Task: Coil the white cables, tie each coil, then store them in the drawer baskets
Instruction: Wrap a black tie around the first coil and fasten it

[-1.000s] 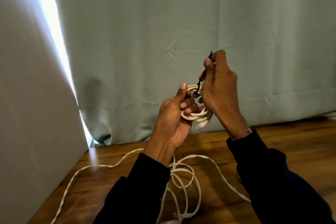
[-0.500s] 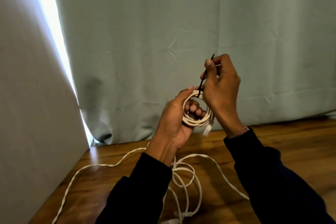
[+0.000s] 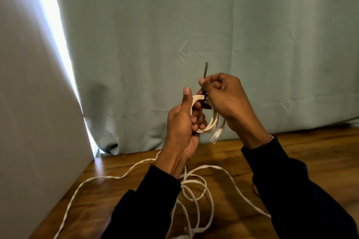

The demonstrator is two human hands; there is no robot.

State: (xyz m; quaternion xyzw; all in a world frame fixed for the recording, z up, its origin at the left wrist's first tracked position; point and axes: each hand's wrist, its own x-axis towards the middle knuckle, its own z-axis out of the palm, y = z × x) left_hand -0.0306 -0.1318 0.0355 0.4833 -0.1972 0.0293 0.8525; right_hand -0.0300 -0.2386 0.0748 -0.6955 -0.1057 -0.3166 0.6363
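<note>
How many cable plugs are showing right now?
2 plainly: a clear plug hanging from the coil that the left hand holds, and a white connector on the table near the bottom edge. Sleeves may hide others.

Daylight enters through a blown-out white strip at the upper left of the frame, between a pale panel and the curtain. The rest is dim and evenly lit. A glossy reflection sits on the wooden table at lower left. The dark sleeves at the bottom lose detail. Straight edges bow near the borders, and focus is slightly soft overall.
</note>
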